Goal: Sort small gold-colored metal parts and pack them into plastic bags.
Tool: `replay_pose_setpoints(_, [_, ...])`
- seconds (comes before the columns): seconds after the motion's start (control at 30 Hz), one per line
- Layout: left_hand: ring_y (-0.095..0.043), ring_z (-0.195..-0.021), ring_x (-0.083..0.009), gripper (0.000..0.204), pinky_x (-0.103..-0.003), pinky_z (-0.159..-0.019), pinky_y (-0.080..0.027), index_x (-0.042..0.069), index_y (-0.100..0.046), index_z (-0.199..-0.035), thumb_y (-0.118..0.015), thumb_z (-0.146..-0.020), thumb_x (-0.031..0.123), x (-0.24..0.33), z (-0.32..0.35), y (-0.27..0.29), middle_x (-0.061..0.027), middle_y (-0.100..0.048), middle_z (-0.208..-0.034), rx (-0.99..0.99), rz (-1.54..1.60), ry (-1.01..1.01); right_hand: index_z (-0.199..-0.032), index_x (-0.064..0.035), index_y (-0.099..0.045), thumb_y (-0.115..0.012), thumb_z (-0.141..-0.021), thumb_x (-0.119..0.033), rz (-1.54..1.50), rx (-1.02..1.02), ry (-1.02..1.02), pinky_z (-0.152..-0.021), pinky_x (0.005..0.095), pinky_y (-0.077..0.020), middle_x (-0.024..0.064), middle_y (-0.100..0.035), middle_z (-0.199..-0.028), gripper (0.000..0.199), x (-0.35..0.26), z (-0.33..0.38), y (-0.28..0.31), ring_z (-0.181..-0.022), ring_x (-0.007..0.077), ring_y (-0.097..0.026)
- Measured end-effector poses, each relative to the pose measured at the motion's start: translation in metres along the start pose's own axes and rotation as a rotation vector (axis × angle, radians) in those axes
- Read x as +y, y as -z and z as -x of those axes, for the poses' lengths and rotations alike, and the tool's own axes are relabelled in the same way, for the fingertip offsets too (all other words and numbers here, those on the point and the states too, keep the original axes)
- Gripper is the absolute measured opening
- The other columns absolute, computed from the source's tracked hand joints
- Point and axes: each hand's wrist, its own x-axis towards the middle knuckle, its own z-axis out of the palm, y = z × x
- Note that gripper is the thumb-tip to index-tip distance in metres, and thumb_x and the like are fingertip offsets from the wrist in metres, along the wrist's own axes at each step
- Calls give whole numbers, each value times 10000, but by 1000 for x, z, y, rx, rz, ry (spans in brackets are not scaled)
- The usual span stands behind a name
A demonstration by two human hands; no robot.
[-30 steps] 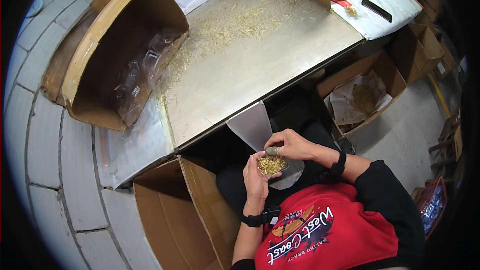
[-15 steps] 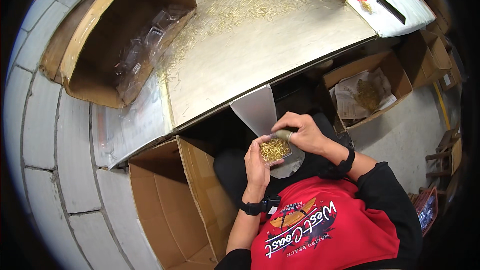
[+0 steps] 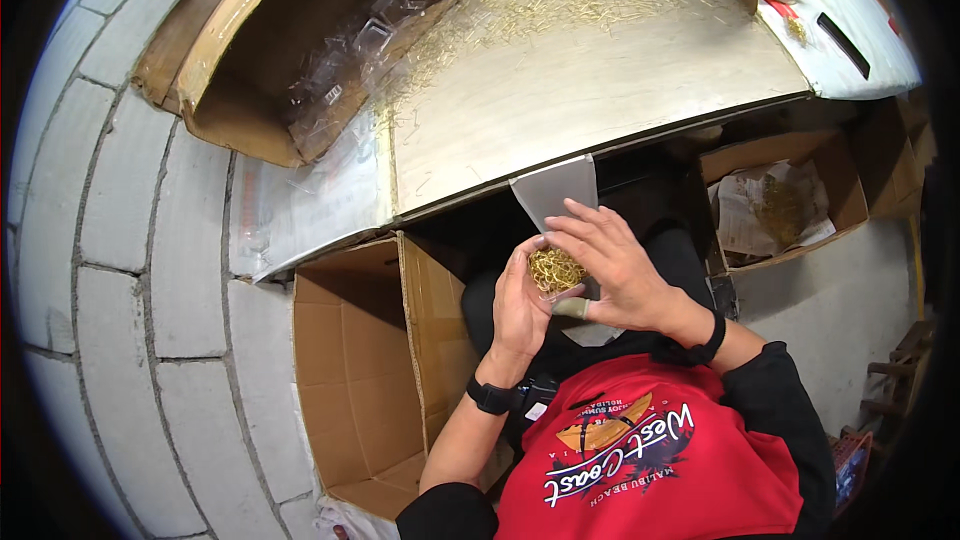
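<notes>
My left hand is closed around the left side of a small clear plastic box, held up in front of my lap. Gold-coloured wire hooks or rings fill it; their exact shape is too small to tell. My right hand spans the box from the right, thumb at the near edge and forefinger by the far edge. Its other fingers are stretched out and raised. A beige finger cover sits on the right thumb. The right palm hides part of the box.
Ahead stands a pale worktable strewn with gold pieces. A cardboard box on its side holds clear plastic boxes. A grey-white flap hangs off the table edge. Cardboard boxes stand at left and right.
My right hand has gone from a pinch at the box's far rim to spanning its right side, fingers spread. The view has shifted, so the surroundings sit further right and slightly higher.
</notes>
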Motion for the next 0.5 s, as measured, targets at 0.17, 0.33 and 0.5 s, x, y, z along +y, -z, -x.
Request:
replay_pose_setpoints(0.17, [-582, -1011, -200, 380, -349, -798, -538, 28, -456, -1189, -277, -1002, 307, -14, 2, -3, -108, -545, -1130, 53, -64, -60, -1233, -57, -479, -767, -644, -246, -22, -38, -60, -1040, 510, -275, 127, -438, -1328, 682, 4, 3, -8, -1298, 340, -334])
replay_pose_setpoints(0.33, [-602, -963, -197, 374, -347, -734, -555, 24, -465, -1180, -293, -998, 303, -17, 5, -7, -105, -568, -1091, 12, -60, 38, -1236, -41, -486, -763, -617, -169, -109, -58, -157, -1060, 433, -283, 143, -435, -1337, 690, 17, 7, -9, -1292, 339, -347])
replay_pose_setpoints(0.5, [-625, -938, -211, 376, -354, -676, -574, 22, -470, -1175, -304, -993, 306, -15, 5, -6, -121, -583, -1087, 43, -42, 86, -1273, -28, -465, -796, -611, -183, -321, -25, -161, -1058, 407, -299, 140, -436, -1344, 756, 31, 14, 2, -1294, 315, -359])
